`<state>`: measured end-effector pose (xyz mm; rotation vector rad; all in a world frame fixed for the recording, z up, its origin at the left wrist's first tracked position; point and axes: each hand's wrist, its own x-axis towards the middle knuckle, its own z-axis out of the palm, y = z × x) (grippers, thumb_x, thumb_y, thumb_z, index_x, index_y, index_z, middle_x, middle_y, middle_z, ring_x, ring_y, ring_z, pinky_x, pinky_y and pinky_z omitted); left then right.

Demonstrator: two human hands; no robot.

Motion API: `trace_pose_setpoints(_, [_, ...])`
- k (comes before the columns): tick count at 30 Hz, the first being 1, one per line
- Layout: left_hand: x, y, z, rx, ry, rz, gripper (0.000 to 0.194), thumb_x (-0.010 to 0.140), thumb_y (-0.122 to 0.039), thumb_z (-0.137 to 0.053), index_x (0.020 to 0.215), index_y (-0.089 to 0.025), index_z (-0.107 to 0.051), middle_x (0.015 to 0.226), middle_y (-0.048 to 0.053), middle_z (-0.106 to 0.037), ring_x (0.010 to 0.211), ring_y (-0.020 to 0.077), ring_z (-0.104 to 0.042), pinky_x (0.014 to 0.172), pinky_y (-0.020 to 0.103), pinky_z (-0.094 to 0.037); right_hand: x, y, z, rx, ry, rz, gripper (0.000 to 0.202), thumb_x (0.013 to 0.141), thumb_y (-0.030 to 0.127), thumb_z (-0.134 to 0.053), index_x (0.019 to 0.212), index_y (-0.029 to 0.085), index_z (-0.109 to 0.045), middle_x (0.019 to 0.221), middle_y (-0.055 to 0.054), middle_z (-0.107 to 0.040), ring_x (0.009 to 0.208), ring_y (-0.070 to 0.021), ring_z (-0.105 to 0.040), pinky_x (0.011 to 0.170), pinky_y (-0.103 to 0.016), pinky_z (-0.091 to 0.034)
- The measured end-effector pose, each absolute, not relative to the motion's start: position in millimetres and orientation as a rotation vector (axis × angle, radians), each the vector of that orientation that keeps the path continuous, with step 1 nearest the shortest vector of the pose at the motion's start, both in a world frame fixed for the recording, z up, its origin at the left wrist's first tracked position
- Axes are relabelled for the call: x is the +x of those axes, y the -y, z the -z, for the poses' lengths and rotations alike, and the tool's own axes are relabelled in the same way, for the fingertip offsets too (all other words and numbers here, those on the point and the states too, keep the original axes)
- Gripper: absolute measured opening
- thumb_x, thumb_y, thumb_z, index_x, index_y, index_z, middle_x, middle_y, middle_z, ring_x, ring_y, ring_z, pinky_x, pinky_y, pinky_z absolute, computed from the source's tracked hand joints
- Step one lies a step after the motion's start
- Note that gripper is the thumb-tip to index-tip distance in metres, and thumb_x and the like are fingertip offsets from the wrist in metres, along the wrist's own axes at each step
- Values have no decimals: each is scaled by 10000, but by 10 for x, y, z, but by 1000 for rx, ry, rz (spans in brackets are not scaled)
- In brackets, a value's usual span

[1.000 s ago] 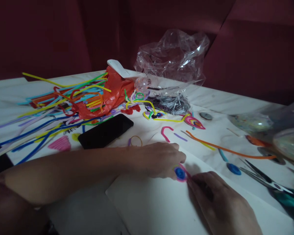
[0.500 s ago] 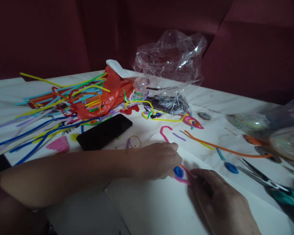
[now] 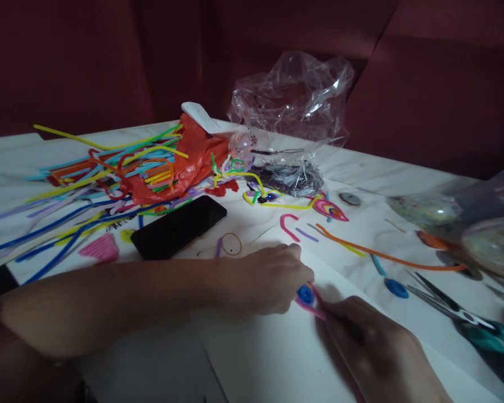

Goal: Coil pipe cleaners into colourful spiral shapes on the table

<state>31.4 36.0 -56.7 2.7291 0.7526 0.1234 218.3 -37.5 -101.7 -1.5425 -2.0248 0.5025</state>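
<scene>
A small eye-shaped piece with a pink outline and a blue centre (image 3: 306, 295) lies between my two hands above white paper (image 3: 252, 341). My left hand (image 3: 273, 279) reaches across from the left, its curled fingers closed on the piece's left end. At the right end, the fingertips of my right hand (image 3: 373, 336) pinch the pink outline. A hooked pink pipe cleaner (image 3: 286, 226) lies just beyond my left hand. Beside it is a short purple strip (image 3: 307, 234).
A black phone (image 3: 180, 226) lies left of centre, before a red bag (image 3: 197, 154) of coloured pipe cleaners. Clear plastic (image 3: 294, 101) stands behind. Open scissors (image 3: 466, 316), a blue disc (image 3: 397, 288) and an orange pipe cleaner (image 3: 395, 257) lie at the right.
My right hand has shifted slightly down, its fingers drawn closer together. The eye-shaped piece is tilted a little more, and the hooked pink pipe cleaner has moved slightly right.
</scene>
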Motion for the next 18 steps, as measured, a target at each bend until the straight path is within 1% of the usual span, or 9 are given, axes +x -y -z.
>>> trace_pose_setpoints(4, [315, -346, 552, 2709, -789, -132, 78, 772, -174, -469, 788, -176, -545, 807, 46, -457, 750, 135, -444, 648, 233, -364, 2146, 425, 960, -1558, 1992, -630, 368, 894, 483, -389, 798, 194, -596, 751, -42, -550, 620, -172, -554, 507, -187, -468])
trace_pose_setpoints(10, [315, -353, 540, 2758, -740, -99, 65, 763, -145, -461, 785, -167, -517, 765, 34, -482, 764, 134, -449, 657, 231, -354, 2077, 454, 939, -1592, 2009, -624, 420, 892, 552, -382, 771, 207, -588, 694, -23, -534, 547, -159, -542, 460, -173, -461])
trace_pose_setpoints(14, [324, -366, 563, 2794, -736, -85, 58, 748, -139, -459, 782, -164, -499, 771, 35, -494, 736, 133, -444, 629, 234, -342, 2092, 471, 966, -1599, 2012, -598, 442, 895, 565, -381, 781, 204, -608, 696, -32, -553, 560, -168, -556, 445, -171, -458])
trace_pose_setpoints(18, [335, -382, 603, 2792, -709, -136, 43, 755, -152, -458, 766, -163, -498, 763, 37, -501, 730, 133, -451, 635, 239, -345, 2149, 467, 1030, -1603, 2045, -491, 448, 923, 530, -343, 788, 208, -623, 711, -29, -569, 571, -157, -562, 448, -161, -456])
